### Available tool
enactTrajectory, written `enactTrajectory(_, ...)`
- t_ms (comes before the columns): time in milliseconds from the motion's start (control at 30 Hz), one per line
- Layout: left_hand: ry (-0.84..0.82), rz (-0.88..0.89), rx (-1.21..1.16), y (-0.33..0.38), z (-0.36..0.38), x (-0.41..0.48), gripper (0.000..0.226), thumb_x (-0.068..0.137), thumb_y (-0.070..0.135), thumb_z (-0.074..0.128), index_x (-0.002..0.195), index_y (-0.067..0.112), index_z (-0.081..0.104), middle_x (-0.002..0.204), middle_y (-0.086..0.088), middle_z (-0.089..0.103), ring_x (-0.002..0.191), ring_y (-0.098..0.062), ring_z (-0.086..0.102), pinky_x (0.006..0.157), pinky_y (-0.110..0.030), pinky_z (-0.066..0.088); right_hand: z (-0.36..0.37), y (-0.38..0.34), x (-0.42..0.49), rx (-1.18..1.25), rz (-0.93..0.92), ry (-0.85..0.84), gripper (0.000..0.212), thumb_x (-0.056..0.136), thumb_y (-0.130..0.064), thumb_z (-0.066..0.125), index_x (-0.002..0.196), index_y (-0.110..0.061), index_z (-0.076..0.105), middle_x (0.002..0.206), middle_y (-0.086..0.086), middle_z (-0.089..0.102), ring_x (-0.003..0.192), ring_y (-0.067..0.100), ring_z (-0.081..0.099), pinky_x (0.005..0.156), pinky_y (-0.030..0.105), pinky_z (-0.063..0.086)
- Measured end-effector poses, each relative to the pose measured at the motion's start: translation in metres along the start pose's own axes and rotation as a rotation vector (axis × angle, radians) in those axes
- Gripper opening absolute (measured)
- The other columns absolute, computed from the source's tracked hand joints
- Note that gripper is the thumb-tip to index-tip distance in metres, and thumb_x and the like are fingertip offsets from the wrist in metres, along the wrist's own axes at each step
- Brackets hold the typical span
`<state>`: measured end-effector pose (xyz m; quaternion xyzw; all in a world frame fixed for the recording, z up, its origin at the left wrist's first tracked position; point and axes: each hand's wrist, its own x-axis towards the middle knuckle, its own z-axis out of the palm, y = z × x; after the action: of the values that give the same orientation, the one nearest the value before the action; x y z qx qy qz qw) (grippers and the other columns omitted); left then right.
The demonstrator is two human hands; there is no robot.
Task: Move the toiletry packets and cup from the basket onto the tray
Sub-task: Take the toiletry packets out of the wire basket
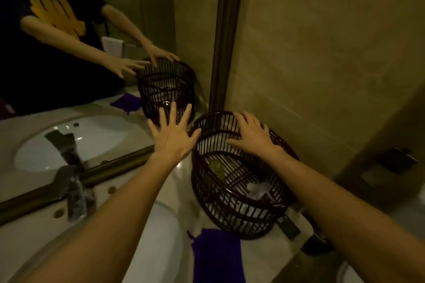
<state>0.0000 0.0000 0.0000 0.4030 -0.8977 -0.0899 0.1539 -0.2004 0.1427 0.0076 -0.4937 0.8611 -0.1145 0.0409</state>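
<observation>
At the left edge of the pale stone table (259, 250) sit the white oval sink (161, 248) and its metal tap (76, 193), with a purple cloth pouch (216, 257) lying flat just in front of the dark slatted oval basket (232, 190). The left hand (172, 140) hovers beside the basket's rim with its grip spread wide and empty, while the right hand (253, 135) rests fingers apart on the far rim, holding nothing. The white toiletry packets (257, 188) and a greenish thing that may be the cup (216, 167) lie low inside (no tray is in view), so a lopsided lift could tip the light basket and spill them toward the sink.
</observation>
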Motion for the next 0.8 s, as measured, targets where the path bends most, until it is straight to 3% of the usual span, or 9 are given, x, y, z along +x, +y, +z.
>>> enactTrajectory(200,-0.083,-0.082,0.016,0.035,0.046,0.024,0.076,0.088,0.075,0.024,0.152,0.046,-0.007,0.164,-0.001,-0.013,0.148,-0.035,-0.01,0.114,-0.067,0.001,0.035,0.058,0.025,-0.001,-0.024,-0.157,0.096,0.084,-0.063,0.066,0.158,-0.028,0.016,0.167,0.008,0.015,0.152,0.033,0.018,0.115,0.066,0.022)
enactTrajectory(300,-0.096,-0.145,0.017,0.044,0.064,0.029,0.077,0.089,0.073,0.029,0.151,0.047,-0.008,0.165,-0.002,-0.012,0.149,-0.036,-0.008,0.113,-0.066,0.002,0.041,0.073,0.041,0.012,-0.087,-0.214,0.094,0.085,-0.056,0.07,0.158,-0.023,0.019,0.163,0.012,0.023,0.146,0.036,0.03,0.111,0.06,0.037)
enactTrajectory(400,-0.096,-0.211,0.02,0.05,0.078,0.03,0.08,0.091,0.063,0.041,0.152,0.045,-0.008,0.165,-0.004,-0.009,0.149,-0.037,-0.002,0.113,-0.067,0.007,0.052,0.082,0.049,0.038,-0.158,-0.298,0.093,0.086,-0.05,0.073,0.157,-0.019,0.022,0.161,0.013,0.027,0.142,0.034,0.038,0.108,0.052,0.045)
enactTrajectory(467,-0.097,-0.247,0.019,0.05,0.082,0.03,0.085,0.09,0.051,0.052,0.153,0.043,-0.005,0.165,-0.007,-0.003,0.147,-0.039,0.008,0.112,-0.065,0.019,0.063,0.088,0.053,0.034,-0.185,-0.39,0.09,0.086,-0.047,0.074,0.156,-0.019,0.024,0.16,0.012,0.028,0.14,0.034,0.041,0.107,0.05,0.046)
enactTrajectory(533,-0.102,-0.249,-0.032,0.049,0.083,0.031,0.092,0.087,0.028,0.062,0.154,0.038,0.0,0.163,-0.011,0.009,0.137,-0.041,0.033,0.101,-0.057,0.043,0.076,0.091,0.057,-0.038,-0.18,-0.531,0.087,0.086,-0.044,0.074,0.155,-0.017,0.028,0.159,0.011,0.031,0.14,0.034,0.041,0.109,0.05,0.044)
enactTrajectory(600,-0.098,-0.236,-0.055,0.047,0.084,0.029,0.097,0.083,0.005,0.062,0.155,0.034,0.003,0.159,-0.015,0.02,0.111,-0.039,0.056,0.081,-0.048,0.055,0.089,0.094,0.059,-0.161,-0.149,-0.721,0.079,0.087,-0.039,0.075,0.152,-0.015,0.037,0.155,0.011,0.039,0.138,0.033,0.044,0.11,0.047,0.044)
enactTrajectory(700,-0.072,-0.233,-0.032,0.046,0.083,0.029,0.097,0.084,-0.006,0.057,0.156,0.032,0.004,0.153,-0.018,0.029,0.089,-0.035,0.062,0.072,-0.046,0.057,0.107,0.101,0.056,-0.384,-0.064,-1.0,0.059,0.089,-0.033,0.075,0.138,-0.011,0.052,0.144,0.012,0.052,0.126,0.033,0.054,0.107,0.047,0.047)
enactTrajectory(800,-0.053,-0.223,-0.009,0.048,0.082,0.027,0.095,0.085,-0.007,0.056,0.156,0.03,0.004,0.148,-0.019,0.034,0.085,-0.035,0.061,0.07,-0.045,0.056,0.121,0.106,0.051,-0.616,-0.062,-1.101,0.073,0.09,-0.035,0.073,0.15,-0.014,0.039,0.155,0.011,0.04,0.139,0.035,0.043,0.115,0.049,0.036)
